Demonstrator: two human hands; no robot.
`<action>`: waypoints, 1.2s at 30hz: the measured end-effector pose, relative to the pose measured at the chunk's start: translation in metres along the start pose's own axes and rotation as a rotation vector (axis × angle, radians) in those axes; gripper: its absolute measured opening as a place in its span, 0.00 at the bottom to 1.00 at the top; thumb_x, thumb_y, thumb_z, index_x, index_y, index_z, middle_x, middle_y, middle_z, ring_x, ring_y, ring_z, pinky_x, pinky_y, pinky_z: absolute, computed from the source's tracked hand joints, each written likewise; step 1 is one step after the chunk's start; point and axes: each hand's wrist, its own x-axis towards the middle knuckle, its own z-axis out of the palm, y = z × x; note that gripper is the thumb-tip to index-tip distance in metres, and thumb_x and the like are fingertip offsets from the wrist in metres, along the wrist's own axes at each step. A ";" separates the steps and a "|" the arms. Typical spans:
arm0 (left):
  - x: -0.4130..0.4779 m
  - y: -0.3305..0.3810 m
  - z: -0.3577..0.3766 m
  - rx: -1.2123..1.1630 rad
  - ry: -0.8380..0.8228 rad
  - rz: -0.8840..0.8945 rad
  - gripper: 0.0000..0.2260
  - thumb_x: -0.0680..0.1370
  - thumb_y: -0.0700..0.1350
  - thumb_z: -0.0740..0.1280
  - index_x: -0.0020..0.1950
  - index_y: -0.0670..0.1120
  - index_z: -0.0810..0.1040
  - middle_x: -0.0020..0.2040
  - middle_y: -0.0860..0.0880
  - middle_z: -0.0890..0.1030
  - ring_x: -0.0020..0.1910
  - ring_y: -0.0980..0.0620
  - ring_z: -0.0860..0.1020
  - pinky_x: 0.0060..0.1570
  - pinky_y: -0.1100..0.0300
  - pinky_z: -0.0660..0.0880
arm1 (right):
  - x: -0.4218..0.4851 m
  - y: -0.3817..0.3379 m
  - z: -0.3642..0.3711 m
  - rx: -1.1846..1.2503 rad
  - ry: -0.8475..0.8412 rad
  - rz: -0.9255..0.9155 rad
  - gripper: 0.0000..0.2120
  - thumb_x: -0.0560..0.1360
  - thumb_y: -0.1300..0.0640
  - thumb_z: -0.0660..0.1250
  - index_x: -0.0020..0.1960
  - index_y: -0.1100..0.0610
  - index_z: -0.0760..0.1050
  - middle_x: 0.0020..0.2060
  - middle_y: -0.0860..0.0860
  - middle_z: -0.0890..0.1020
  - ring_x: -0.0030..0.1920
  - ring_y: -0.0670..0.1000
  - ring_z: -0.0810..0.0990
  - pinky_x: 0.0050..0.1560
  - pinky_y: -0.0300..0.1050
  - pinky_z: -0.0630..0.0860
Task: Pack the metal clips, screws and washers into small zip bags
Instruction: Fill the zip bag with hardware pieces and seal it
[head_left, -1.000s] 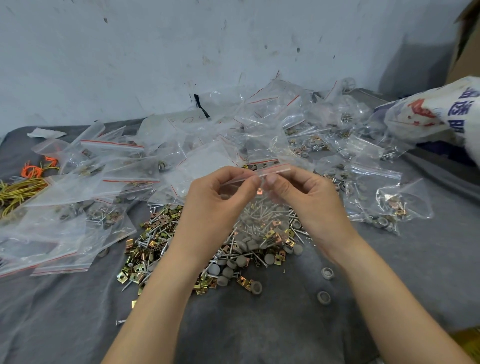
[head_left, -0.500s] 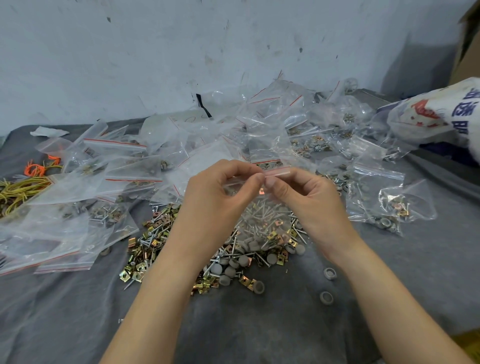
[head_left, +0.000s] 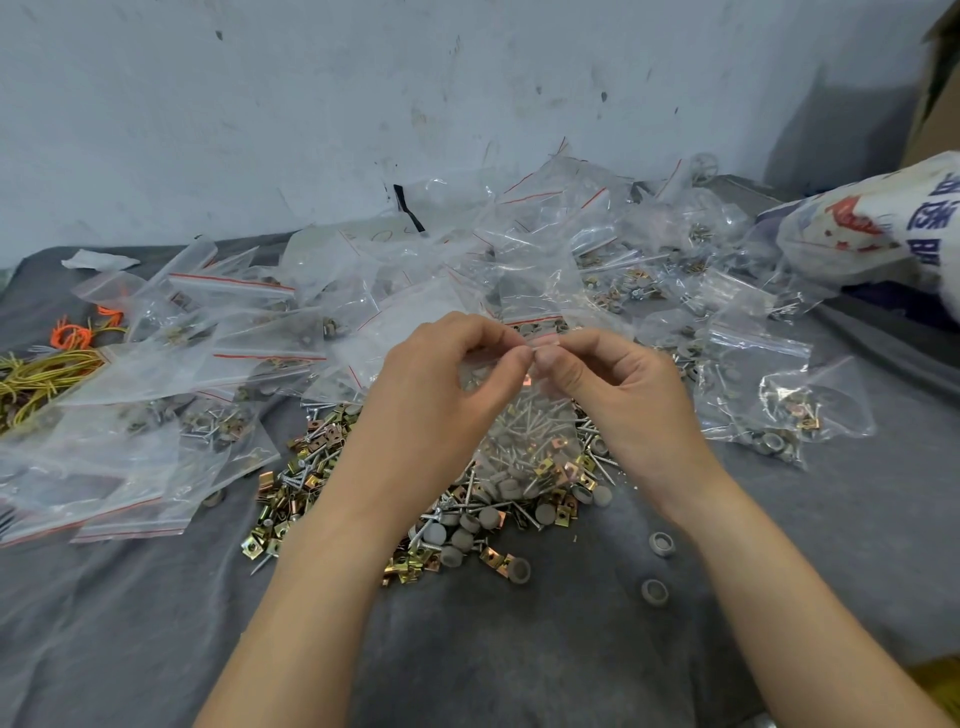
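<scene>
Though sack (head_left: 852, 234) print is illegible, left hand (head_left: 441, 384) and right hand (head_left: 618, 384) pinch a zip bag (head_left: 530, 415).

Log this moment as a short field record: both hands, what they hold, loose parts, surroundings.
left hand: pinches top edge of the zip bag
right hand: pinches the same edge, fingertips beside the left's
zip bag: clear, hanging between both hands above the loose pile
loose pile: clips, screws and grey washers on the grey cloth
stray washers: two, apart from the pile, on its right
other bags: heaped behind, toward the wall
</scene>
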 end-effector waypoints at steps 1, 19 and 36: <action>0.000 0.001 0.000 0.019 0.003 0.013 0.02 0.78 0.54 0.68 0.49 0.58 0.79 0.45 0.62 0.81 0.49 0.65 0.78 0.48 0.76 0.69 | 0.000 0.000 0.000 0.002 -0.009 -0.003 0.07 0.72 0.55 0.71 0.49 0.56 0.83 0.44 0.46 0.87 0.42 0.40 0.82 0.46 0.32 0.77; 0.000 0.005 0.004 0.115 0.017 0.025 0.07 0.77 0.58 0.64 0.49 0.57 0.79 0.45 0.61 0.80 0.50 0.60 0.76 0.52 0.56 0.74 | -0.001 -0.002 0.000 -0.100 0.027 -0.054 0.05 0.77 0.56 0.71 0.50 0.53 0.84 0.43 0.44 0.87 0.40 0.41 0.81 0.46 0.35 0.78; 0.001 0.005 0.007 0.092 0.014 0.008 0.02 0.79 0.56 0.65 0.48 0.60 0.77 0.44 0.63 0.80 0.50 0.64 0.76 0.50 0.63 0.72 | 0.001 0.004 0.003 -0.072 0.016 -0.082 0.06 0.76 0.49 0.69 0.48 0.50 0.81 0.36 0.40 0.83 0.39 0.40 0.79 0.44 0.34 0.75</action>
